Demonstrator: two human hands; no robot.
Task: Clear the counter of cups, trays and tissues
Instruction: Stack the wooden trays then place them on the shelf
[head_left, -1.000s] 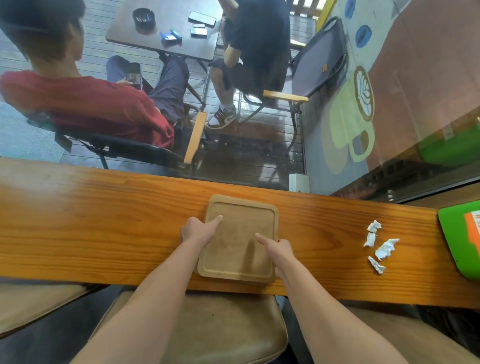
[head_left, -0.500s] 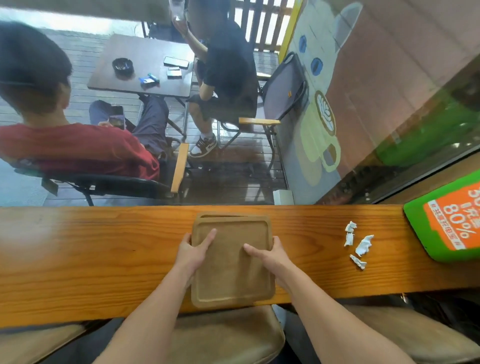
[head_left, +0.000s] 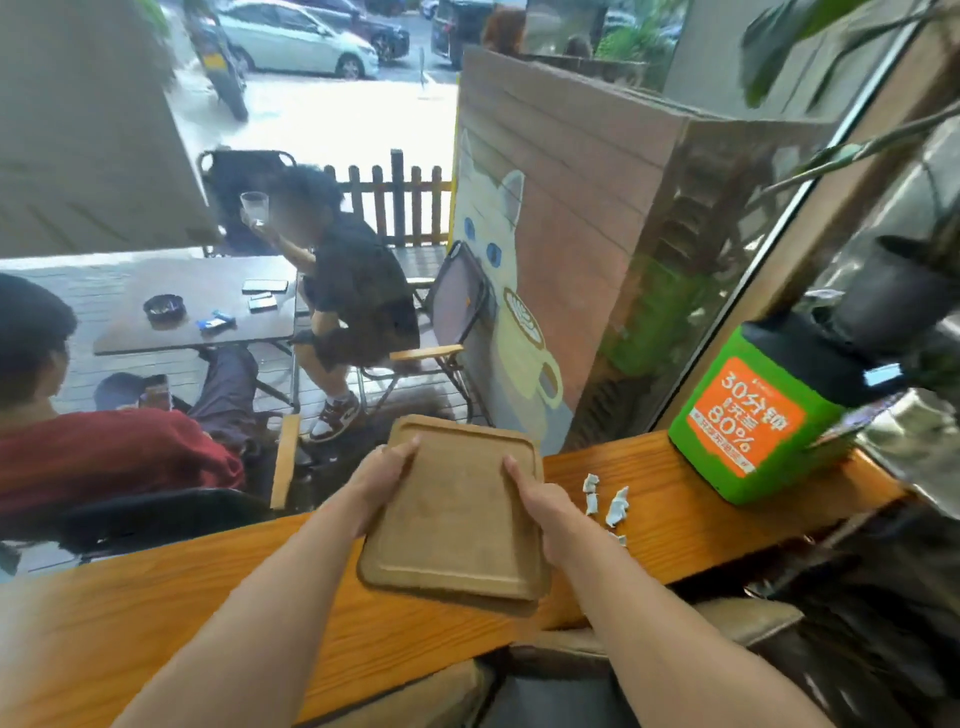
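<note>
A square wooden tray (head_left: 457, 514) is held up off the wooden counter (head_left: 197, 613), tilted with its far edge raised. A second tray edge shows beneath it, so it looks like two stacked trays. My left hand (head_left: 384, 475) grips the left rim and my right hand (head_left: 540, 512) grips the right rim, thumbs on top. Several crumpled white tissue scraps (head_left: 608, 506) lie on the counter just right of my right hand. No cup is in view on the counter.
A green box with an orange label (head_left: 748, 421) stands at the counter's right end, with a dark plant pot (head_left: 883, 291) behind it. A window runs along the counter's far side; people sit outside. Padded stools (head_left: 649, 670) are under the counter's near edge.
Both hands closed on the tray's side rims and lifted it from lying flat on the counter. My view tilted upward, showing more of the window and the green box.
</note>
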